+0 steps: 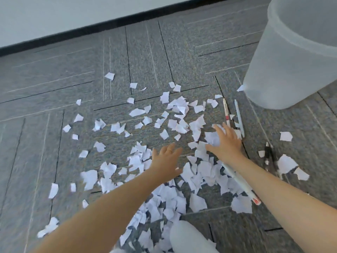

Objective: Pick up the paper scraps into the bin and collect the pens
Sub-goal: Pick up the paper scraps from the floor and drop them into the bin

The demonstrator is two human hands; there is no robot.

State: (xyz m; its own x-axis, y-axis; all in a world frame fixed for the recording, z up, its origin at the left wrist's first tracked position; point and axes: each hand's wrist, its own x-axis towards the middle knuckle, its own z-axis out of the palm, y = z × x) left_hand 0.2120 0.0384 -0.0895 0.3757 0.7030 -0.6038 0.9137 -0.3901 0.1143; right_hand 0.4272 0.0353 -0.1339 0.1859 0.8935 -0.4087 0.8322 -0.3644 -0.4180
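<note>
White paper scraps [179,123] litter the grey carpet [54,73] across the frame's middle. The left hand [166,162] and right hand [227,143] reach over them, fingers spread. Pens [239,117] lie right of centre, below a translucent bin [291,70] at upper right.

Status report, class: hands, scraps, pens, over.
Both hands open: left hand, right hand. Paper scraps across carpet. Pens uncollected beside bin.

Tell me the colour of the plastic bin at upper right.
The round plastic bin is translucent, frosted white; the head view shows it.
</note>
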